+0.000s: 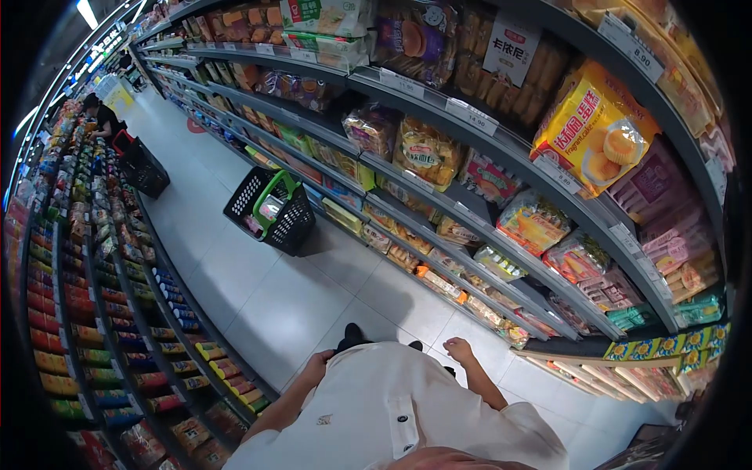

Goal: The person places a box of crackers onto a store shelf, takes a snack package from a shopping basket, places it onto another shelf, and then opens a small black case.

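Note:
My left hand (318,366) hangs at my side against the hem of my white shirt (352,392); its fingers are curled and partly hidden. Beyond my other hip, my right hand (460,351) hangs loosely closed with nothing visible in it. Ahead on the floor stands a black shopping basket (294,223) with a green handle (270,207). A small package (271,207) lies inside it. Neither hand touches the basket or the shelves.
Shelves of packaged bread and cakes line the right, including a yellow cake bag (591,129). Snack shelves (102,313) run along the left. A person (104,117) stands farther up the tiled aisle (251,301) by a black basket with a red handle (142,166).

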`<state>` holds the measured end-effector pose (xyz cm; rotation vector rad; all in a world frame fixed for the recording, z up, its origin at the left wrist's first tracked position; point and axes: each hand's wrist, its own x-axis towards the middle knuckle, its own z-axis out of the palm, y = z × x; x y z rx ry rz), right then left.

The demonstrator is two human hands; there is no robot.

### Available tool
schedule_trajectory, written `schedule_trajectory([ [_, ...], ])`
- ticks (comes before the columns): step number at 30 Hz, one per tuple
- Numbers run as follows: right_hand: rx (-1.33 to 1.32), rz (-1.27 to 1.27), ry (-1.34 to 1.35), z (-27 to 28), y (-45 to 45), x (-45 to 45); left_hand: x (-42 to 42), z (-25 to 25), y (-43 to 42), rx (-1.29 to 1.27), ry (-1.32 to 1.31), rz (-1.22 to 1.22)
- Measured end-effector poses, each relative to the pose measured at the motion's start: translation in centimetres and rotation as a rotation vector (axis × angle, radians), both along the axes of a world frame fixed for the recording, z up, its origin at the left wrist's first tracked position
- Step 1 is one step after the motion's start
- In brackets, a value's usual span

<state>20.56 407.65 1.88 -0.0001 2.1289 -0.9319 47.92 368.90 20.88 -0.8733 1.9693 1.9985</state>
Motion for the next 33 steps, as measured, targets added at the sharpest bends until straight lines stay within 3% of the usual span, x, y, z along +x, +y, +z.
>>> schedule_trajectory([
  [5,0.001,0.136,0.076,2.6,-5.0,-0.6,1.4,-4.7,-3.5,-0.001,0.26,0.054],
  [8,0.074,0.28,0.179,2.8,-7.2,-0.9,0.0,-4.5,-5.9,0.005,0.296,0.034],
  [19,0.158,0.332,0.135,5.6,-18.8,0.8,-4.8,-2.8,-14.2,-0.013,0.375,-0.073],
  [25,0.138,0.432,0.135,10.0,-24.9,2.3,-3.7,-2.4,-16.1,0.021,0.373,-0.047],
  [33,0.224,0.518,0.127,7.6,-26.9,-2.3,1.5,-1.9,-18.9,0.014,0.275,0.098],
])
